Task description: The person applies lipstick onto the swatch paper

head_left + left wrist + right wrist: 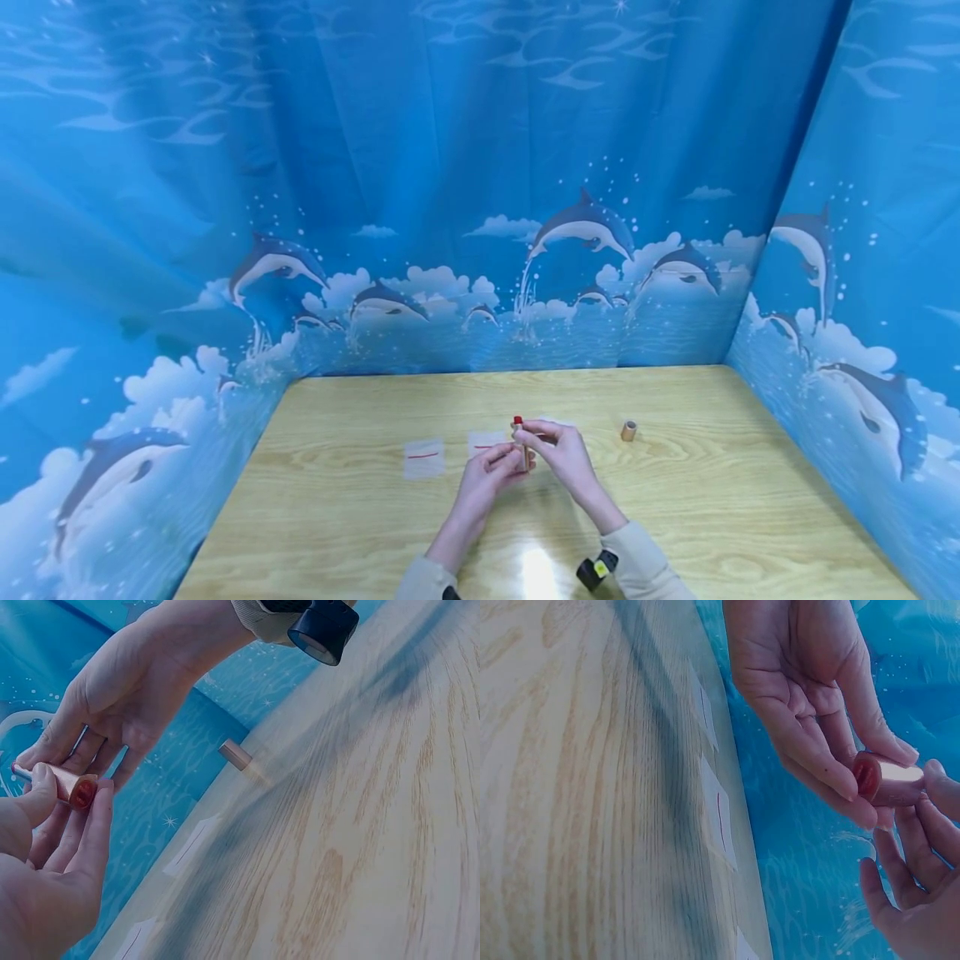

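Note:
A lipstick [518, 422] with its red tip exposed stands roughly upright between both hands, above the table. My left hand [482, 483] grips the lower part of its shiny copper-coloured tube [69, 784], thumb on one side and fingers on the other. Near the upper end, the fingertips of my right hand [564, 457] pinch it. The tube's base, with a round red label [866, 776], faces the right wrist camera; fingers partly cover the rest. The copper-coloured lipstick cap [628, 431] is on the table, right of my right hand.
White paper pieces with red strokes lie on the wood-grain table [337, 517]: a left sheet [423, 459] and a middle sheet [486, 439]. Another pale sheet [549, 419] is partly hidden behind my right hand. Blue dolphin-print curtains [450, 183] surround the table's back and sides.

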Motion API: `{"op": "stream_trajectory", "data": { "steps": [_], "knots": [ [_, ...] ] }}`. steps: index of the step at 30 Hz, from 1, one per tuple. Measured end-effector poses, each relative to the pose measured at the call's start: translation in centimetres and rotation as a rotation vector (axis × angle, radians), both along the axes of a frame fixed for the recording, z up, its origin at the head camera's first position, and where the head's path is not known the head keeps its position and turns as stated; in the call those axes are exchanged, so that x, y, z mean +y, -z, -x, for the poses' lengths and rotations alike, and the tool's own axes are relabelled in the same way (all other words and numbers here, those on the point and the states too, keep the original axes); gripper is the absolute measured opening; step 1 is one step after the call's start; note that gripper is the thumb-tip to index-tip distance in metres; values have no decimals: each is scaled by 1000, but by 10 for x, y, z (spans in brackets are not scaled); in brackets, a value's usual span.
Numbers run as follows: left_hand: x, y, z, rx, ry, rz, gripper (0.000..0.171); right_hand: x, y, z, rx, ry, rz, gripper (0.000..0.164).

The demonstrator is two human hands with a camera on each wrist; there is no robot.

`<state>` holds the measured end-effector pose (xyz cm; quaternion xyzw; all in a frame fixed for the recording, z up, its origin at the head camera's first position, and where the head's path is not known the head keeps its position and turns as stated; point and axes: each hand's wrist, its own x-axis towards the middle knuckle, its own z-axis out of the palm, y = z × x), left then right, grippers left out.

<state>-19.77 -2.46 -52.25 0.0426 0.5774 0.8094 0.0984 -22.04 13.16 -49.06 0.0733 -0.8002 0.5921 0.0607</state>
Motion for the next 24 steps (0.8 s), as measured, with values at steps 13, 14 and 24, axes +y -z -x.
{"op": "stream_trajectory", "data": {
  "steps": [13,14,24],
  "knots": [
    [-1,3,1,3,42,-3,43,2,2,1,-33,10,40,27],
    [-1,3,1,-1,32,3,44,2,1,1,-48,16,49,27],
    [7,2,-1,22,-112,81,39,3,-1,2,-122,29,92,27]
  ]
}}
